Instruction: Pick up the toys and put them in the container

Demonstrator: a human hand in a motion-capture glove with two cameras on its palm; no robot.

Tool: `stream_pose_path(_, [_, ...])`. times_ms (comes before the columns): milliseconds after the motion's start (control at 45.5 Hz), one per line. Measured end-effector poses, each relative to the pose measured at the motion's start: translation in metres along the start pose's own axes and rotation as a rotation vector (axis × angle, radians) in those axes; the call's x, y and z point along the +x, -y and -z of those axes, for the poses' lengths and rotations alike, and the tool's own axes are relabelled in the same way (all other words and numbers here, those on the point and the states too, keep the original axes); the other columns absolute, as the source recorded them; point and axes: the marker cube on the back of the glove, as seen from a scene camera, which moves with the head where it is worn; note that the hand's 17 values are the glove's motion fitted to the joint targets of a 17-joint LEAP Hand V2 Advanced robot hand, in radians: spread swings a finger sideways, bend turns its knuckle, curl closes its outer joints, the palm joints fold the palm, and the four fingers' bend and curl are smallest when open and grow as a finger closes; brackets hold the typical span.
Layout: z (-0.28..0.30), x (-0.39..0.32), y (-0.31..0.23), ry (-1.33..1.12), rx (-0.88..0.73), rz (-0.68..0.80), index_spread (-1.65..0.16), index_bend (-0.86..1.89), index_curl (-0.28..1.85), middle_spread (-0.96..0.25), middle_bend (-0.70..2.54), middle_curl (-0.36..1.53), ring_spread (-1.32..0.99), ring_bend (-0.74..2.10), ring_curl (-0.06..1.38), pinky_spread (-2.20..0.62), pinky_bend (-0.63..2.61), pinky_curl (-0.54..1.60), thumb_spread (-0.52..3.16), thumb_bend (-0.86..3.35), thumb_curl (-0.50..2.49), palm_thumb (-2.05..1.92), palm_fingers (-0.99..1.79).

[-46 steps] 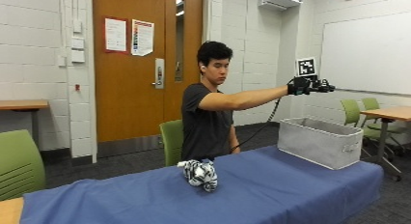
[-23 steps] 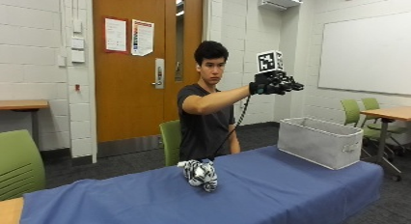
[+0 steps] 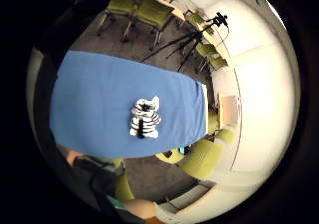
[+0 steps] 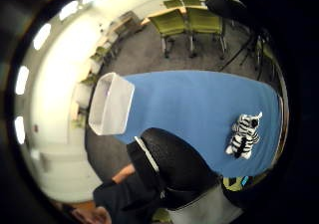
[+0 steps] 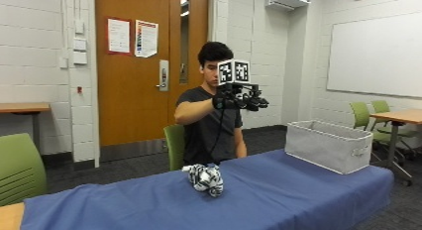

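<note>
While raised high above the zebra toy (image 5: 205,179), the right hand (image 5: 238,99) holds nothing, grip relaxed.

toy: black-and-white striped plush zebra (image 5: 205,178), lying on its side | place: well apart from grey fabric container (image 5: 328,151), which stands upright and open-topped

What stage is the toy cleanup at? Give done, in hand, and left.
Done: nothing that shows; whether the grey container holds anything cannot be seen. In hand: nothing; the gloved right hand is raised in the air above the table. Left: the zebra toy lies on the blue cloth, to be picked up and binned.
</note>
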Motion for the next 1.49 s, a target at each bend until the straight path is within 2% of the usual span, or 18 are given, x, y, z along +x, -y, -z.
stream_pose_path(264, [-0.096,0.081,-0.015,-0.005,-0.086,-0.123,-0.33,0.16,0.47,-0.12,0.24,0.43,-0.28,0.37,0.26,-0.07,0.75,0.34,1.05,-0.08,0.19,-0.11,-0.01])
stream_pose_path(527, [-0.179,0.123,-0.028,0.034,-0.187,-0.215,-0.33,0.17,0.44,-0.13,0.19,0.42,-0.28,0.34,0.27,-0.06,0.77,0.35,1.05,-0.08,0.18,-0.11,-0.02])
stream_pose_path(747, [-0.223,0.136,-0.046,0.067,-0.262,-0.232,-0.34,0.18,0.44,-0.13,0.15,0.39,-0.26,0.24,0.26,-0.04,0.82,0.36,1.06,-0.08,0.17,-0.1,-0.05])
stream_pose_path(967, [-0.238,0.148,-0.08,0.154,-0.24,-0.268,-0.37,0.21,0.45,-0.14,0.11,0.33,-0.23,0.21,0.26,-0.03,0.97,0.39,1.1,-0.01,0.2,0.01,0.0])
stream_pose_path(1010, [-0.239,0.149,-0.085,0.176,-0.227,-0.273,-0.39,0.28,0.47,-0.14,0.1,0.32,-0.22,0.2,0.26,-0.03,0.98,0.39,1.11,0.0,0.21,0.03,0.04])
stream_pose_path(1098, [-0.238,0.149,-0.09,0.186,-0.188,-0.264,-0.41,0.57,0.54,-0.14,0.1,0.28,-0.22,0.19,0.25,-0.07,0.91,0.37,1.13,0.02,0.24,0.09,0.22])
stream_pose_path(1208, [-0.235,0.142,-0.092,0.179,-0.167,-0.256,-0.39,0.7,0.59,-0.16,0.19,0.29,-0.27,0.28,0.27,-0.11,0.8,0.33,1.17,0.06,0.27,0.2,0.38])
stream_pose_path(1296, [-0.233,0.139,-0.089,0.176,-0.157,-0.254,-0.37,0.68,0.61,-0.19,0.23,0.31,-0.33,0.5,0.32,-0.17,0.73,0.31,1.22,0.12,0.31,0.33,0.6])
stream_pose_path(1318, [-0.232,0.138,-0.089,0.174,-0.154,-0.253,-0.36,0.69,0.62,-0.19,0.22,0.3,-0.33,0.46,0.3,-0.17,0.7,0.3,1.21,0.1,0.3,0.31,0.52])
stream_pose_path(1340, [-0.231,0.137,-0.089,0.171,-0.149,-0.252,-0.35,0.64,0.62,-0.2,0.26,0.32,-0.35,0.6,0.36,-0.19,0.73,0.32,1.22,0.13,0.32,0.37,0.68])
stream_pose_path(1384, [-0.23,0.136,-0.088,0.164,-0.141,-0.249,-0.35,0.58,0.62,-0.21,0.27,0.32,-0.37,0.65,0.36,-0.22,0.73,0.3,1.24,0.15,0.34,0.4,0.72])
stream_pose_path(1406, [-0.229,0.135,-0.088,0.161,-0.137,-0.247,-0.34,0.61,0.63,-0.21,0.24,0.32,-0.37,0.62,0.35,-0.21,0.7,0.3,1.23,0.13,0.33,0.39,0.64])
stream_pose_path(1428, [-0.228,0.135,-0.087,0.158,-0.134,-0.245,-0.34,0.5,0.61,-0.23,0.32,0.35,-0.39,0.76,0.41,-0.25,0.78,0.33,1.23,0.18,0.37,0.48,0.84])
stream_pose_path(1494, [-0.225,0.135,-0.083,0.15,-0.126,-0.248,-0.34,0.38,0.6,-0.26,0.34,0.36,-0.42,0.81,0.4,-0.29,0.81,0.33,1.2,0.2,0.4,0.53,0.9])
